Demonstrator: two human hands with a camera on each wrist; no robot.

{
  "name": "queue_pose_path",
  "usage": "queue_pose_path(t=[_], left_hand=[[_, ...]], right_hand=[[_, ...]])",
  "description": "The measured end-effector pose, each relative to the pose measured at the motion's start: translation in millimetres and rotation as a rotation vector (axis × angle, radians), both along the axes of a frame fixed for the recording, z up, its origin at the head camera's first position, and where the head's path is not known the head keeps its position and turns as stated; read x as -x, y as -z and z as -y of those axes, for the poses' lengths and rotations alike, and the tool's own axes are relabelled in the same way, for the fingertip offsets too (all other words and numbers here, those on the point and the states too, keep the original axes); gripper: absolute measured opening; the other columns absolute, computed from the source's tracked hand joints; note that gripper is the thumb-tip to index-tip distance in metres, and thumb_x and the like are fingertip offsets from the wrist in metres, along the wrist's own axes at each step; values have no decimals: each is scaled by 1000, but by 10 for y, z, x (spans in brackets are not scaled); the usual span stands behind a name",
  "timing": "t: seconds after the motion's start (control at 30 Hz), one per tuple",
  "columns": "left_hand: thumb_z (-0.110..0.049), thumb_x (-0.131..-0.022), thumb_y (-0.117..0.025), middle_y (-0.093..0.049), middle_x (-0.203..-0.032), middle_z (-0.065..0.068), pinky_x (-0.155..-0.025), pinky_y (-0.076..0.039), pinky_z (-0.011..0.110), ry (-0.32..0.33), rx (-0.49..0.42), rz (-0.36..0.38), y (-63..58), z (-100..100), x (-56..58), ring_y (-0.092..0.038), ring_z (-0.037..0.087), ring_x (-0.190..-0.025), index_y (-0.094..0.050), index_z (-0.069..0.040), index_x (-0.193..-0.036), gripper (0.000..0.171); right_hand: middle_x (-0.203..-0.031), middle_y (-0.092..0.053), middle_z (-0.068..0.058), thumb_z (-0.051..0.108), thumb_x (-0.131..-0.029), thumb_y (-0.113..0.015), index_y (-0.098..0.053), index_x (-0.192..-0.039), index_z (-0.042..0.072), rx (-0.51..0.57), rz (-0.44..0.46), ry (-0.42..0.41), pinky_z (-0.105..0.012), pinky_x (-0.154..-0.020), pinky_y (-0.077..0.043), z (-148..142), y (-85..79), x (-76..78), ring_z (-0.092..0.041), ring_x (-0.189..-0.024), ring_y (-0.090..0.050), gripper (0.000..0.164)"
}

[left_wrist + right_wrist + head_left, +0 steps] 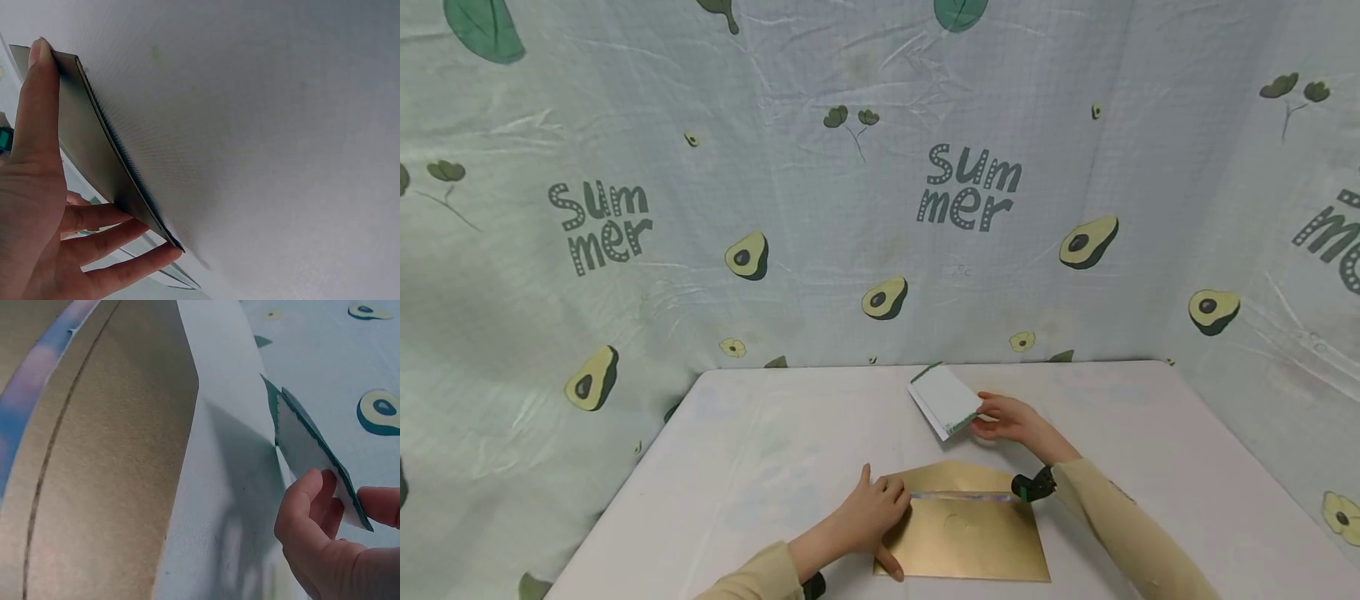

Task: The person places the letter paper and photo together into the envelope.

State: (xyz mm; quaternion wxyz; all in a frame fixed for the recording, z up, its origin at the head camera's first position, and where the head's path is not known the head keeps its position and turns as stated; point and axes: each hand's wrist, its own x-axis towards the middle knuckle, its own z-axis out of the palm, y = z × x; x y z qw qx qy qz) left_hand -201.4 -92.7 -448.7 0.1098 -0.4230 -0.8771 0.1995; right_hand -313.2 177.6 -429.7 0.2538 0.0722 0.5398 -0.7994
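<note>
Gold envelope (970, 537): laid at table (775, 450), flap (953, 477) towards 12 o'clock; probably light, smooth, easily creased.
Left hand (874, 515): spread wide; envelope held across its 9 o'clock end.
Green-edged card (945, 400): held beyond envelope's 12 o'clock; likely light, stiffish, best taken by edges.
Right hand (1011, 419): nearly closed; card pinched at 3 o'clock.

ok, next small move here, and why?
Probably bring the green-trimmed white card toward the mouth of the gold envelope. The right hand pinches the card beyond the envelope's far side, the flap lies open, and the left hand touches the envelope's left side, so it could likely steady it.
</note>
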Motion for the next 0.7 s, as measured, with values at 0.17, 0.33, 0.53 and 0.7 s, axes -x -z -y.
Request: queue_pose_path(t=[0.17, 0.33, 0.53, 0.7], left_hand=[[-87, -46, -45, -53, -104, -1, -86, -42, 50, 8, -4, -9, -3, -2, 3, -55, 16, -95, -51, -15, -107, 94], [-88, -47, -44, -53, -107, -1, -87, -41, 51, 10, 4, 0, -8, 2, 6, -55, 16, -95, -51, -15, -110, 96], [-87, -48, -45, -52, -108, -1, -87, -41, 51, 17, 0, 11, -23, 13, 4, -55, 17, -94, -50, -16, -108, 93], [-87, -48, -45, -52, -107, -1, -88, -41, 51, 19, 1, 6, -21, 13, 1, -55, 17, -94, -50, -16, -107, 93]], right_hand=[[-111, -35, -10, -5, -86, -44, -9, -143, 11, 17, 67, 71, -29, -73, -48, -17, 0, -8, -16, -84, -48, 69], [-114, -34, -8, -5, -87, -44, -8, -144, 14, 42, 90, 88, -30, -73, -47, -56, 45, 5, -16, -88, -46, 69], [-109, -36, -9, -5, -88, -43, -11, -143, 13, 62, 89, 91, -29, -73, -48, -115, 127, 7, -16, -86, -47, 66], [-101, -43, -7, -2, -88, -45, -33, -127, 8, 112, 86, 129, -29, -74, -48, -171, 104, -77, -15, -83, -50, 42]])
